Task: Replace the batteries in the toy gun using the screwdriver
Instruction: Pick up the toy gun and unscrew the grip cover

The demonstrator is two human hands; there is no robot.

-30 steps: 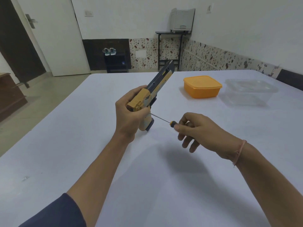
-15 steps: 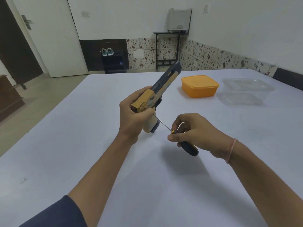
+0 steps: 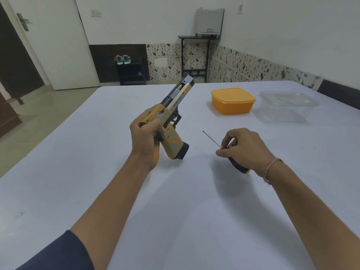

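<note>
My left hand (image 3: pixel 145 137) grips the rear of a yellow, grey and black toy gun (image 3: pixel 172 121), holding it above the white table (image 3: pixel 175 211) with the barrel pointing up and away. The gun's right side faces me and its grip points down to the right. My right hand (image 3: pixel 244 148) pinches a small screwdriver (image 3: pixel 211 138) near the top of its black handle. Its thin shaft points up and left, apart from the gun.
An orange lidded box (image 3: pixel 232 100) and a clear plastic container (image 3: pixel 288 106) stand at the far right of the table. A tiny shiny object (image 3: pixel 19 214) lies near the table's left edge. Beyond the table are a door, shoes on a stand and a printer.
The screwdriver tip has come away from the gun's grip and moved right. My left hand has turned the gun so that its right side faces me.
</note>
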